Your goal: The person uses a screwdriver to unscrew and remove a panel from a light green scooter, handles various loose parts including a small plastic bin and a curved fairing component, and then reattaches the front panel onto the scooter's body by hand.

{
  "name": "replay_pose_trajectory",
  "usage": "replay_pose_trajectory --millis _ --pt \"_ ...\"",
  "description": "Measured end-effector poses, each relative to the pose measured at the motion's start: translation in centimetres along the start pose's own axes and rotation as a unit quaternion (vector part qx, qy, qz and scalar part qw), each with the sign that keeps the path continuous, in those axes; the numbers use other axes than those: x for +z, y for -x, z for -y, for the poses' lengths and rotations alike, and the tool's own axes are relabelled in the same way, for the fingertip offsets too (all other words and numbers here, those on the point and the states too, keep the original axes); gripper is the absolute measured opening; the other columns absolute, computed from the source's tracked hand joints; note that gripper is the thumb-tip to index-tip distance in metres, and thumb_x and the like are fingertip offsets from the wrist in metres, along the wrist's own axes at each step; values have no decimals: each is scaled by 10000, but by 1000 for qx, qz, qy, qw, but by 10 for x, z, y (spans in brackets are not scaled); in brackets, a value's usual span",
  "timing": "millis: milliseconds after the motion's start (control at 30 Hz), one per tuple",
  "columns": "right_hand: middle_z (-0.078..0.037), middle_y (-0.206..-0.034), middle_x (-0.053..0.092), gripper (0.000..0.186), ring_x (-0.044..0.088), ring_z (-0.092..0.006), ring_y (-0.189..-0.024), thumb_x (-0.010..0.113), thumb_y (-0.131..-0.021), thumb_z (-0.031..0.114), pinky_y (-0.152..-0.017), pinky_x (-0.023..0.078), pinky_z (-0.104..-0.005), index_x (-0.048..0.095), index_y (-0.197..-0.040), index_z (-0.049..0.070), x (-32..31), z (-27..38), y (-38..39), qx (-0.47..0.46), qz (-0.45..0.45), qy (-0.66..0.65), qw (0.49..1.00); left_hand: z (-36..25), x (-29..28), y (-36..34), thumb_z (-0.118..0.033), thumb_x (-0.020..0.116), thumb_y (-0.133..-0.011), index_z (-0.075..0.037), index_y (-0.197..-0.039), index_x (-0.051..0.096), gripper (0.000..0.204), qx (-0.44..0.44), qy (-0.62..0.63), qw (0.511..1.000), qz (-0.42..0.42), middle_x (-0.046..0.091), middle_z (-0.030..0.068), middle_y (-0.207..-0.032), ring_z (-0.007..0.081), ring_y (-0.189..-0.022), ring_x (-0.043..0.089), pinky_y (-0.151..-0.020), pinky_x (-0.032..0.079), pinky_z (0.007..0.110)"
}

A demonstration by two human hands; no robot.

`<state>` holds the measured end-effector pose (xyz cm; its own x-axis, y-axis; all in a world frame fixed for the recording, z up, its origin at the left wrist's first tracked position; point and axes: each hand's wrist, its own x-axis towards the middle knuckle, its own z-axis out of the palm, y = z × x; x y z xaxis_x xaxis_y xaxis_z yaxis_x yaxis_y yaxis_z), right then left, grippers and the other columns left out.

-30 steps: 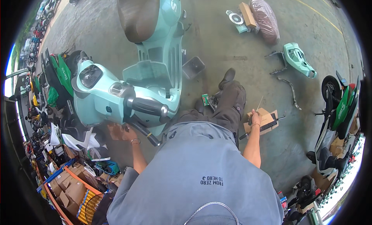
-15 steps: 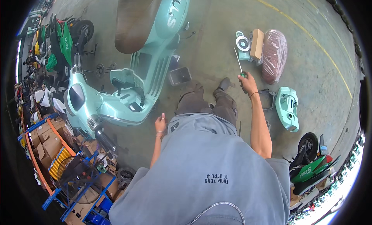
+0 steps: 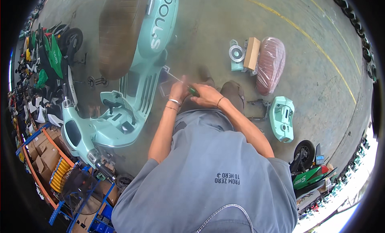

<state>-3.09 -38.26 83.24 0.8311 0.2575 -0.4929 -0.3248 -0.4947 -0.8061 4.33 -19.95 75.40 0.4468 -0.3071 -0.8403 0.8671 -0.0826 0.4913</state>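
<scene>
Low in front of my body, my right hand (image 3: 205, 96) is closed round the green handle of a screwdriver (image 3: 193, 90). Its thin pale shaft points up and to the left, toward the scooter. My left hand (image 3: 179, 91) is closed right beside the shaft, and its fingertips overlap part of it. Whether those fingers grip the shaft or some small thing is hidden. To the left stands a mint-green scooter (image 3: 138, 68) with a brown seat (image 3: 120, 36). An opening shows in its bodywork near the footboard.
On the floor to the right lie a plastic-wrapped brown seat (image 3: 271, 64), a cardboard box (image 3: 251, 53), a round white-and-black part (image 3: 236, 53) and a mint-green body panel (image 3: 281, 118). Green motorbikes stand at left (image 3: 52, 52) and lower right (image 3: 309, 177). A loaded rack (image 3: 48, 152) is at lower left.
My right hand has brought the screwdriver from the right side to the middle. My left hand has risen to meet it. The view has shifted, and my feet have moved.
</scene>
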Motion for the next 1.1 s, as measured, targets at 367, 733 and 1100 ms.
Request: replay_pose_trajectory --millis 367,733,1100 --pt "-219 -1061 696 704 669 -347 -1018 741 -803 428 -925 495 -409 539 -1337 17 -115 -142 -41 210 -135 -137 959 -42 27 -35 -180 480 -1013 69 -1164 579 308 87 -34 973 -210 524 23 -701 124 -603 500 -612 488 303" --pt "-245 -1359 517 810 522 -391 -1254 695 -815 489 -1051 428 -460 417 -1407 13 -89 -601 -221 413 -106 23 904 99 67 -91 -218 527 -1016 -78 -984 540 145 -206 -13 938 -277 469 -11 -660 68 -513 384 -469 314 235" --pt "-264 -1047 673 830 700 -338 -983 713 -818 409 -798 579 -383 385 -1227 -234 -13 -743 -369 401 -78 240 881 128 112 -188 -252 523 -1026 -61 -1169 607 253 -307 48 917 -249 558 14 -717 40 -531 386 -480 288 203"
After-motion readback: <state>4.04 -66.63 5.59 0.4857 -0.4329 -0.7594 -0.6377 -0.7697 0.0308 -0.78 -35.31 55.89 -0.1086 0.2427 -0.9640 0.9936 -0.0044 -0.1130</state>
